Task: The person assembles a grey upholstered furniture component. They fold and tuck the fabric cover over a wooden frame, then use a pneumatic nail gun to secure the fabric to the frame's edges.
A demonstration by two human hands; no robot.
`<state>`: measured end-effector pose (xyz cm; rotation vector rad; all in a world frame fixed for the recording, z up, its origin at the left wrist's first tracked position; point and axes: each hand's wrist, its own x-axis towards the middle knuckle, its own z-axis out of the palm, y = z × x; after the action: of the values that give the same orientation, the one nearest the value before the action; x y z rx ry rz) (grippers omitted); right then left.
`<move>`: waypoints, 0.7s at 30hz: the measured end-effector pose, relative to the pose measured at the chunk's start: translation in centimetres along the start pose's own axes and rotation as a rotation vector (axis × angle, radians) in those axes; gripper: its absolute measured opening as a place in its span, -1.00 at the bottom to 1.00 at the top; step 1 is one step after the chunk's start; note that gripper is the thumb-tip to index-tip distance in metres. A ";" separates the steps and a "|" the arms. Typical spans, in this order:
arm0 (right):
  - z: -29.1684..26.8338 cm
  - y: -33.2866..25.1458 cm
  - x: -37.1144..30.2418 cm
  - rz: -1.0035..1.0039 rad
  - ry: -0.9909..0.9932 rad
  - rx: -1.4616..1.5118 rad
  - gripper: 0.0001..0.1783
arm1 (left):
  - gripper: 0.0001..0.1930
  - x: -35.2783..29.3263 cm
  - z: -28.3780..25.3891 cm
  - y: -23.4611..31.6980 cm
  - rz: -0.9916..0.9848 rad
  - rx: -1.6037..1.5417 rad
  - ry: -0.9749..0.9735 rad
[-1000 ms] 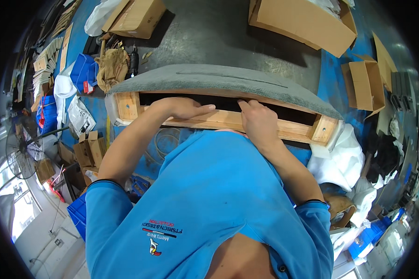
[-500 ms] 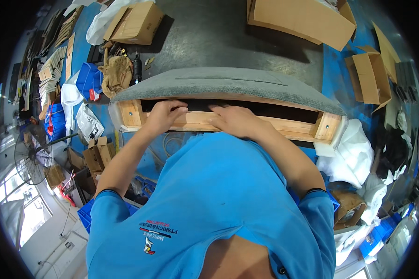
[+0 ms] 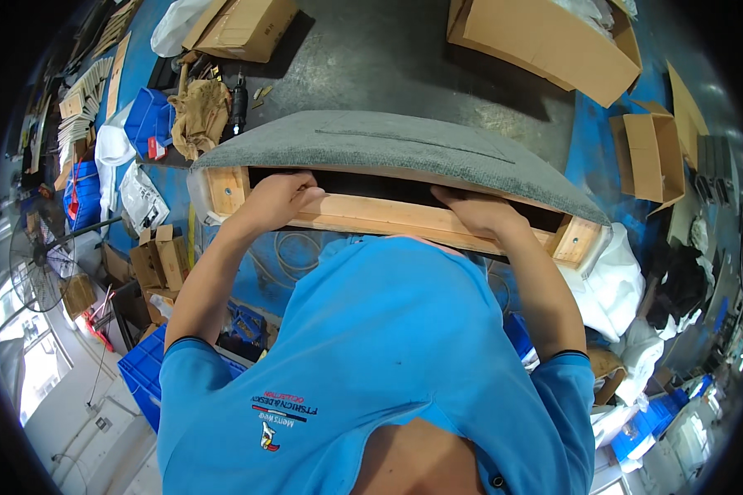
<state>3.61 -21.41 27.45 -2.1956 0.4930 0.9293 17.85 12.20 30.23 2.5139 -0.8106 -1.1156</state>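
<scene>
A grey upholstered furniture piece (image 3: 388, 136) with a light wooden frame (image 3: 380, 216) lies across the table in front of me. A long dark opening (image 3: 371, 183) runs between its fabric top and the near wooden rail. My left hand (image 3: 279, 200) is closed over the left part of that rail, its fingers curled at the opening. Toward the right end, my right hand (image 3: 480, 213) grips over the same rail. Its fingertips reach into the gap under the fabric edge and are partly hidden.
Cardboard boxes (image 3: 545, 45) (image 3: 252, 29) stand on the dark tabletop beyond the piece. A black power tool (image 3: 238, 106) and a brown cloth bundle (image 3: 200, 115) lie at the far left. A blue bin (image 3: 150, 120) and white wrapping (image 3: 607, 289) flank the piece.
My right hand has slid rightward along the rail, away from the left hand. The left hand stays near the rail's left part. The whole view has shifted slightly.
</scene>
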 end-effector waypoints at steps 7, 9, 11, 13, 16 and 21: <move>-1.3 -0.1 -0.4 -0.001 -0.153 0.058 -0.15 | -0.40 0.5 -0.2 -0.7 0.148 0.028 -0.133; -1.3 -0.7 -0.2 -0.017 -0.206 0.107 -0.16 | -0.34 1.1 0.1 0.4 0.197 0.081 -0.159; -1.1 -1.3 0.3 -0.065 -0.176 0.118 -0.17 | -0.28 1.4 1.5 0.8 0.330 0.063 -0.066; -0.1 0.0 2.2 -0.123 -0.221 0.008 -0.16 | -0.26 3.5 0.7 2.3 0.194 0.093 -0.360; -0.1 -0.5 1.0 -0.109 -0.132 -0.043 -0.15 | -0.16 4.5 -0.2 3.7 0.060 0.058 -0.551; -1.2 -1.1 -1.4 -0.034 -0.069 0.044 -0.13 | -0.16 5.0 2.3 1.3 -0.055 0.048 -0.279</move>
<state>3.92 -21.40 29.58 -2.1181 0.4384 0.9637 18.33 8.14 26.34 2.4650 -0.8503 -1.5070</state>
